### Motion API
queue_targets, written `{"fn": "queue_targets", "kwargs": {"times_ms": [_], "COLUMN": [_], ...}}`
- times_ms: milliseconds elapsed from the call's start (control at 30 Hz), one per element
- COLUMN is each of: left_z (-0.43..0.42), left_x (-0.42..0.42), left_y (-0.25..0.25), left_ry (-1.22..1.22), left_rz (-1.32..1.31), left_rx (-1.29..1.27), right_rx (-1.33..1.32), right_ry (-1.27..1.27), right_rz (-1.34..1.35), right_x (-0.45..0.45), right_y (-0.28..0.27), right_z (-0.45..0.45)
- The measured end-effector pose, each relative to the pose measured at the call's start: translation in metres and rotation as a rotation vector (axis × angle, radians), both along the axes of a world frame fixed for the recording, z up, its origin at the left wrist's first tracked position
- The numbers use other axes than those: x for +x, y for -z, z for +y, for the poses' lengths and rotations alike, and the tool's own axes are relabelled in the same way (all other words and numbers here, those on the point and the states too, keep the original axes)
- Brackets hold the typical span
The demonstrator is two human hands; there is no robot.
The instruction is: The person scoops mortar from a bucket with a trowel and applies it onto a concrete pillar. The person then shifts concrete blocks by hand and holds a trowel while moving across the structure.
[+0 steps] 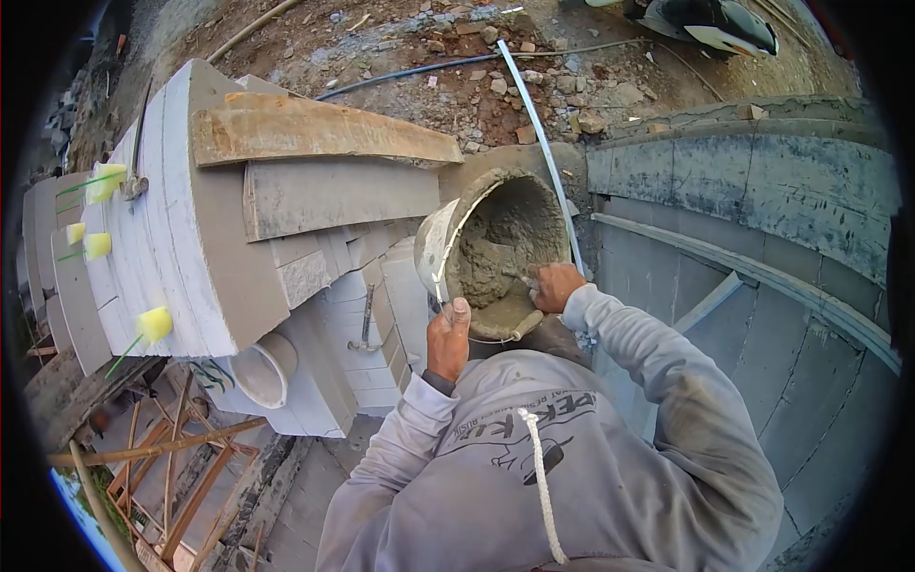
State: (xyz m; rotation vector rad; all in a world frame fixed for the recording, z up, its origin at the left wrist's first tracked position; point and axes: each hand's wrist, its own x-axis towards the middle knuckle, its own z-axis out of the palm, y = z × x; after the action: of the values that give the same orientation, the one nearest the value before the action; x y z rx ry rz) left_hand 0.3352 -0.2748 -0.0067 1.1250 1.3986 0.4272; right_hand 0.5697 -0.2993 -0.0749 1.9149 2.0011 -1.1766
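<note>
A white bucket (pixel 434 238) leans over with its mouth toward me, grey wet mortar (pixel 491 257) coating its inside. My left hand (pixel 448 340) is closed on its near rim, thumb upward. Over the opposite side of the mouth, my right hand (pixel 555 286) is closed in a fist around what looks like a trowel; its blade is mostly hidden in the mortar. The bucket's wire handle, with a pale grip (pixel 526 326), hangs at the lower rim between my hands.
Pale blocks (pixel 176 219) are stacked on the left, with two boards (pixel 324 132) on top. A hammer (pixel 367 315) and another white bucket (pixel 262 370) are nearby. Beyond the bucket, a long metal strip (pixel 538 133) leans. A grey block wall (pixel 743 191) rises on the right.
</note>
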Motion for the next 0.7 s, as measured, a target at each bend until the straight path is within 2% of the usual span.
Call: {"fn": "queue_targets", "kwargs": {"times_ms": [33,133,167,267,300,467,533,567,600,667,700], "left_z": [-0.002,0.000,0.005,0.007,0.010,0.018,0.023,0.025,0.029,0.035,0.033], "left_x": [-0.004,-0.010,-0.025,-0.036,-0.033,-0.021,-0.027,-0.022,-0.025,-0.013,-0.016], "left_y": [-0.004,0.004,0.000,0.024,0.023,0.016,0.021,0.024,0.021,0.008,0.026], "left_ry": [0.026,-0.183,-0.118,-0.361,-0.376,-0.334,-0.271,-0.321,-0.292,-0.294,-0.322], "left_rz": [0.022,-0.091,-0.030,-0.191,-0.165,-0.147,-0.140,-0.187,-0.203,-0.366,-0.358], "left_rx": [0.006,0.017,-0.108,-0.137,-0.110,-0.087,-0.104,-0.048,-0.153,-0.201,-0.201], "right_rx": [-0.023,0.031,0.032,0.069,0.067,0.120,0.091,0.089,0.121,0.160,0.147], "right_ry": [0.005,-0.029,-0.007,-0.051,-0.046,-0.005,0.044,0.087,0.104,0.151,0.169], "right_rz": [0.016,0.058,0.058,0.033,0.033,0.028,0.047,0.032,0.010,0.033,-0.006], "right_x": [-0.008,-0.010,-0.008,0.015,0.020,0.043,0.046,0.051,0.058,0.076,0.086], "right_y": [0.006,-0.009,-0.022,-0.028,-0.034,-0.047,-0.071,-0.085,-0.098,-0.127,-0.148], "right_z": [0.004,0.017,0.016,0.018,0.016,0.003,0.007,0.010,0.011,0.008,0.008]}}
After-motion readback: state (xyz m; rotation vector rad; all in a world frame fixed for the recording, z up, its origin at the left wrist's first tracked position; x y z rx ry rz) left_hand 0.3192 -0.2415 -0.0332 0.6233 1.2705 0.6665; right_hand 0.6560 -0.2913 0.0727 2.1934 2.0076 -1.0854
